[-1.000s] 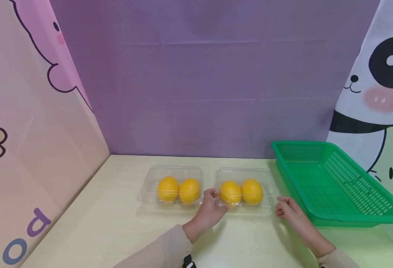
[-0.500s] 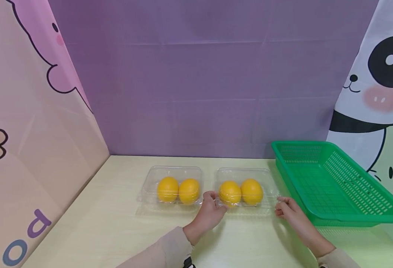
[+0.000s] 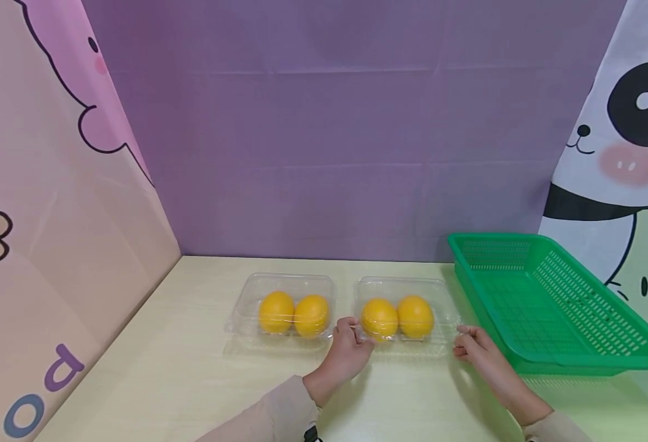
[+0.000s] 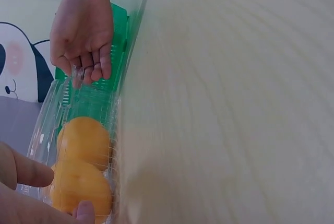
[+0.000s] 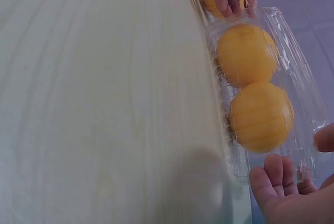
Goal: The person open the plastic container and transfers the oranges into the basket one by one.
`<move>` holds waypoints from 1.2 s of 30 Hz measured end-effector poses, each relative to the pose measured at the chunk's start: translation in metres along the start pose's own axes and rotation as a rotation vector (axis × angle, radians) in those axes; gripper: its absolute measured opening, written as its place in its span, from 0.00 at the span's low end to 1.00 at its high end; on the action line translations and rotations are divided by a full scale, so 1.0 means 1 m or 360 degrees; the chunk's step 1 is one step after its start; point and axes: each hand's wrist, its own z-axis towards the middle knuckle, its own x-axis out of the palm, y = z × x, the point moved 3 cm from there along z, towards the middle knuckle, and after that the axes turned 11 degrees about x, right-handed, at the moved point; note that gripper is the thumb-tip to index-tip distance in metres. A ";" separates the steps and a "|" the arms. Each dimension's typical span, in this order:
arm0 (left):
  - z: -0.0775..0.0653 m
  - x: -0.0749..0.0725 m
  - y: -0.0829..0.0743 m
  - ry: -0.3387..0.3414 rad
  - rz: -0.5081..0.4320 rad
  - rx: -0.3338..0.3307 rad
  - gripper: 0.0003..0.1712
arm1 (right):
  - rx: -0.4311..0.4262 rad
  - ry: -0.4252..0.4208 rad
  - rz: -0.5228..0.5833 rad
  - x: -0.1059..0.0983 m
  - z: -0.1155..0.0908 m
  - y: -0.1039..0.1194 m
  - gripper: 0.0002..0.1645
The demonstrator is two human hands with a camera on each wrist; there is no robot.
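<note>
Two clear plastic clamshell boxes sit side by side on the table, each with two yellow-orange oranges inside. My left hand [image 3: 347, 353] grips the left end of the right-hand clamshell box [image 3: 447, 294], thumb low at its front corner. At the opposite end, my right hand [image 3: 477, 347] pinches the box's edge with curled fingers. The right wrist view shows that box's oranges [image 5: 261, 117] between the two hands, with the right fingers [image 5: 282, 174] at the rim. Just left of my left hand stands the other clamshell box [image 3: 246, 301], its oranges [image 3: 277, 312] touching each other.
A green perforated plastic basket [image 3: 523, 361] stands on the right of the table, close to my right hand. Behind the table [image 3: 191, 380] hangs a purple cloth [image 3: 324, 153]. Printed cartoon sheets line the left and right sides.
My left hand has shifted very slightly down at the box's left end. The right hand, both boxes and the basket stay where they were.
</note>
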 end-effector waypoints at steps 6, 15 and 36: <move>-0.001 0.001 -0.001 -0.0017 -0.0065 0.0036 0.25 | 0.0007 0.0008 -0.0010 0.000 0.000 0.001 0.27; 0.002 0.002 0.001 -0.0048 -0.0218 -0.0106 0.20 | 0.0024 -0.0002 -0.0007 0.001 0.001 0.001 0.28; 0.002 -0.004 0.002 0.0050 -0.0324 -0.0174 0.19 | 0.0011 -0.0021 0.0002 0.002 0.001 0.001 0.27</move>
